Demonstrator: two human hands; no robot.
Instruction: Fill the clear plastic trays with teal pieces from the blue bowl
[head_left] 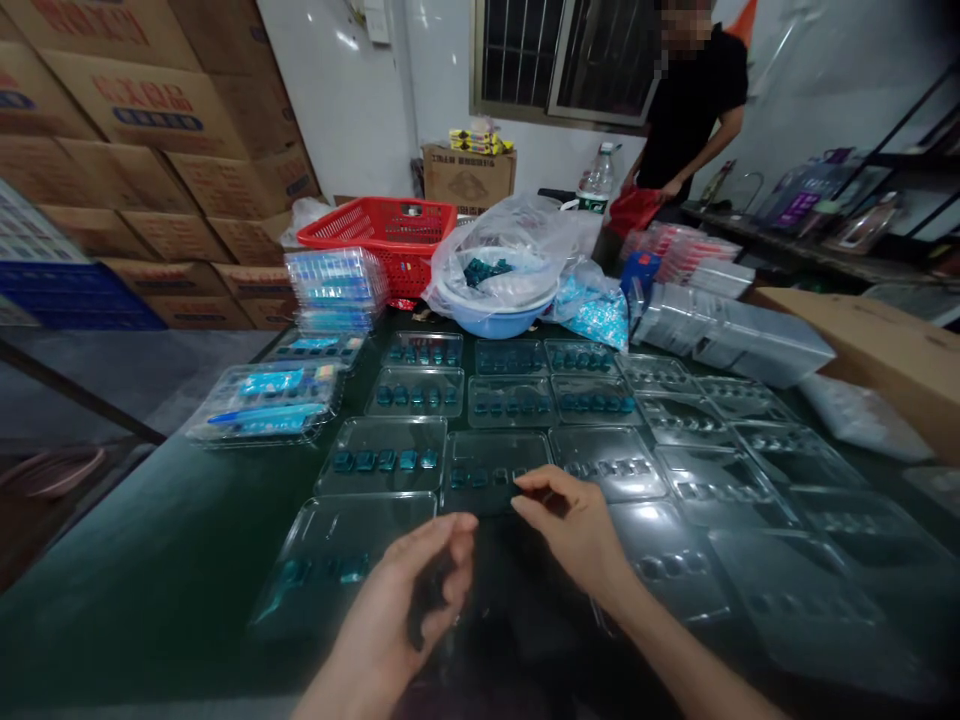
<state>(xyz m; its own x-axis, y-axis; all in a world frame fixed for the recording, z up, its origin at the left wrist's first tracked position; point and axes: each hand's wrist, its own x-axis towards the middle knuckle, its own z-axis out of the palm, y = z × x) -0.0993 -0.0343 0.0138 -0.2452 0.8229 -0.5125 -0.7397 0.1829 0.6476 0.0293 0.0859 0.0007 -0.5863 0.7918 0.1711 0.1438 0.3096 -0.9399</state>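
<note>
My right hand (574, 525) is over the right side of a clear plastic tray (534, 450), its thumb and forefinger close together in a pinch. Whatever lies between those fingertips is too small to make out. Two teal cubes (469, 478) sit in the left cavities of that tray. Nearer to me, my left hand (420, 595) is curled with the palm turned inward, and what it holds, if anything, is hidden. Left of it, a tray (360, 510) has teal pieces (351, 570) in it. Another tray (390, 435) holds a row of teal cubes (386, 460).
Rows of clear trays (712, 475) cover the right of the dark green table (165, 560). Behind stand a blue basin (487, 320) with a plastic bag, a red basket (375, 225) and stacked filled packs (334, 285). A person (694, 110) stands at the back right.
</note>
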